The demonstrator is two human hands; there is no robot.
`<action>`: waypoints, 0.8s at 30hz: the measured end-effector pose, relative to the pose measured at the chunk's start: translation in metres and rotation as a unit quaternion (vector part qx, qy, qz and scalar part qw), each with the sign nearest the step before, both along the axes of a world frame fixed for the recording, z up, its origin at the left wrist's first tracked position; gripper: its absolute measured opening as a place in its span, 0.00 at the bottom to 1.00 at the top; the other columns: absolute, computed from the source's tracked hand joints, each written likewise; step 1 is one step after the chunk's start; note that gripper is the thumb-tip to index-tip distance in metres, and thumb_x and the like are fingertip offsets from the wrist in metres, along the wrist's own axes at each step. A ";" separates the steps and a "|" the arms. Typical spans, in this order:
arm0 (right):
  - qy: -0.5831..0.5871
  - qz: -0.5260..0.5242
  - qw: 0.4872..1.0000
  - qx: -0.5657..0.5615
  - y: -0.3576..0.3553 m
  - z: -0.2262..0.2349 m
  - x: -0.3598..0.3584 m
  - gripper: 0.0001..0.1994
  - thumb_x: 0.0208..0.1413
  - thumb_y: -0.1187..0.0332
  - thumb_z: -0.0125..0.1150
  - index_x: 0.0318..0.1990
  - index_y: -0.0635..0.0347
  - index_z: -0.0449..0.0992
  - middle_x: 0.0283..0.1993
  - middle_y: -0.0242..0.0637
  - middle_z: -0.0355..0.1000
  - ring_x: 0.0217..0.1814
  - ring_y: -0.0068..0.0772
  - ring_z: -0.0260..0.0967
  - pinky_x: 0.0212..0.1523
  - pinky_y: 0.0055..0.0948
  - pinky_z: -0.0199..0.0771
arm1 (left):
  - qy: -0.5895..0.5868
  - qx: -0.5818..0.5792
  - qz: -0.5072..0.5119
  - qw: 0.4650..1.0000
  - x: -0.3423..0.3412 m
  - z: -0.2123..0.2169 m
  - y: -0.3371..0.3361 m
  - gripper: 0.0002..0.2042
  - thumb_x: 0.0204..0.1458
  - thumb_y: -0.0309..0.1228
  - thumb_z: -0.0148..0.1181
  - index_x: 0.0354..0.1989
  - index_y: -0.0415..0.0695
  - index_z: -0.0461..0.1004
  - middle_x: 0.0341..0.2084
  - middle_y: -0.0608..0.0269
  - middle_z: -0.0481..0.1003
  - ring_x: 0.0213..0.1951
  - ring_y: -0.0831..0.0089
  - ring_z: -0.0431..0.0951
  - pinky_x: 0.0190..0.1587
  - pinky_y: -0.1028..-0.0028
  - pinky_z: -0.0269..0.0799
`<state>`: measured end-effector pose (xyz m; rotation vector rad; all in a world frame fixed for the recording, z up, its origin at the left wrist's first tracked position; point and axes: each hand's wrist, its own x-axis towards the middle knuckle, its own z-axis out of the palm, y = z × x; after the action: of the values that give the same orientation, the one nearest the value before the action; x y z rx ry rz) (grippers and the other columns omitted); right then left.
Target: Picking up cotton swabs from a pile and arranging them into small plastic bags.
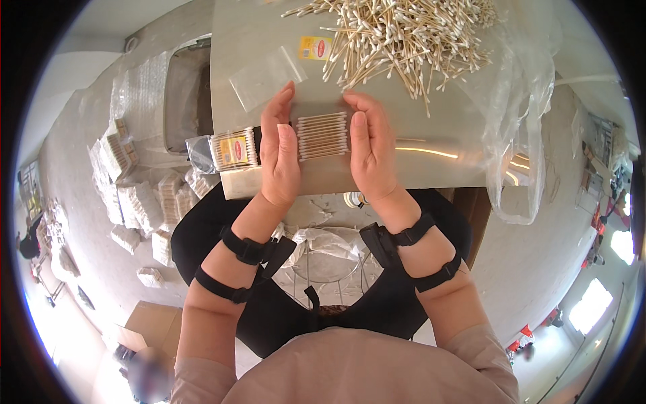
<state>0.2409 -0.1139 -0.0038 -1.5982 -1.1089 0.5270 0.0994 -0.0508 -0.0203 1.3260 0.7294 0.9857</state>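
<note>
A neat row of cotton swabs (322,136) lies side by side on the metal tabletop (431,165), white tips facing both my hands. My left hand (279,148) stands along the row's left ends, fingers stretched and palm turned inward. Along the right ends my right hand (371,145) is held the same way, thumb up and fingers extended. Both hands are very close to the tips; I cannot tell whether they touch. Just left of my left hand sits a clear bag packed with cotton swabs and a yellow label card (233,151).
A large loose heap of cotton swabs (410,40) covers the table's far side. Near it lie a yellow card (315,48) and a flat clear bag (266,79). A crumpled plastic bag (518,121) hangs over the right edge. Packed bundles (141,205) lie on the floor at left.
</note>
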 end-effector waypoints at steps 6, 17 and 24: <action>0.028 0.024 0.999 0.011 -0.002 -0.005 -0.014 0.18 0.74 0.62 0.42 0.58 0.69 0.68 0.60 0.55 0.68 0.62 0.54 0.67 0.64 0.40 0.65 | -0.042 -0.021 0.008 0.999 0.002 -0.005 -0.001 0.33 0.71 0.52 0.36 0.72 0.35 0.51 0.72 0.48 0.55 0.73 0.58 0.54 0.74 0.62 0.46; 0.056 0.010 0.998 0.020 0.008 -0.005 -0.036 0.18 0.74 0.62 0.42 0.58 0.69 0.68 0.58 0.54 0.69 0.58 0.51 0.68 0.61 0.40 0.67 | -0.051 -0.018 0.051 0.997 0.004 -0.006 0.003 0.31 0.72 0.52 0.33 0.67 0.33 0.56 0.67 0.48 0.62 0.68 0.59 0.62 0.72 0.61 0.53; 0.094 0.003 0.995 0.034 0.012 -0.014 -0.038 0.18 0.74 0.61 0.42 0.57 0.68 0.69 0.55 0.49 0.71 0.56 0.45 0.69 0.59 0.35 0.68 | -0.041 -0.041 0.082 0.995 0.003 -0.003 0.009 0.27 0.73 0.48 0.32 0.62 0.34 0.63 0.60 0.49 0.68 0.62 0.62 0.67 0.68 0.63 0.58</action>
<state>0.2025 -0.1021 -0.0175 -1.4561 -0.9790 0.6241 0.1027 -0.0417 -0.0235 1.1621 0.8180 1.1235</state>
